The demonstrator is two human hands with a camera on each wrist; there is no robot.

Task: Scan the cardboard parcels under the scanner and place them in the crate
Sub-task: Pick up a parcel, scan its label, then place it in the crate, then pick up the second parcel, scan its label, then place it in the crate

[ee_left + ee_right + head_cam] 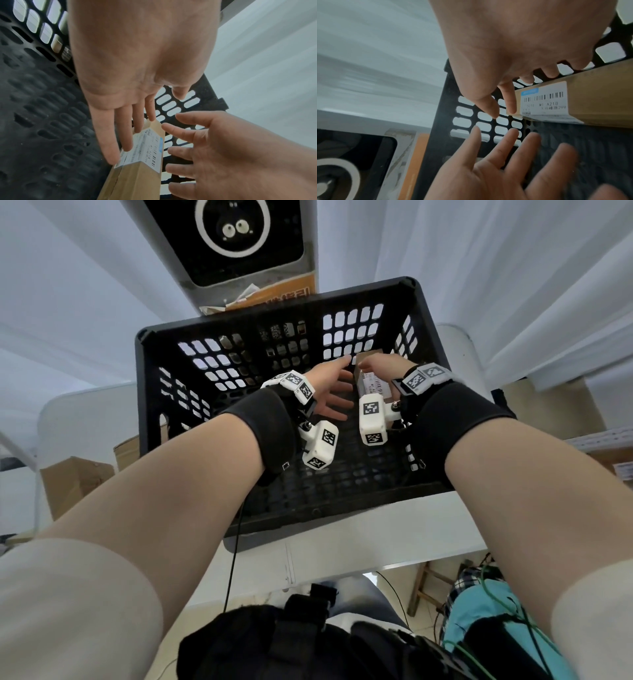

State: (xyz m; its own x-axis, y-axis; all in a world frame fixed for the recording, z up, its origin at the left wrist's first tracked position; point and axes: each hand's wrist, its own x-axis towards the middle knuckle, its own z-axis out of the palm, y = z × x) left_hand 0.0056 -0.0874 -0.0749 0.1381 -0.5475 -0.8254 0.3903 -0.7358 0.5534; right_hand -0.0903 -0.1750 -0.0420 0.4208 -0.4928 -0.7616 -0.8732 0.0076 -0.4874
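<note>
Trouble, if any, is a topple: the parcel point(371, 385) looks stood on its narrow edge inside the crate point(274, 302), right of centre in the head view, and could fall flat unsupported. The left hand point(330, 392) lays straight fingers on its labelled side and the right hand point(383, 364) spreads loose fingers over the far edge, neither clamping. It is a slim brown carton with a white barcode label point(544, 102) folded round one corner.

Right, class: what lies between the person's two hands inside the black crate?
A cardboard parcel with a barcode label sits inside the crate, with the left hand on one side and the right hand on the other. The left wrist view shows this best.
</note>
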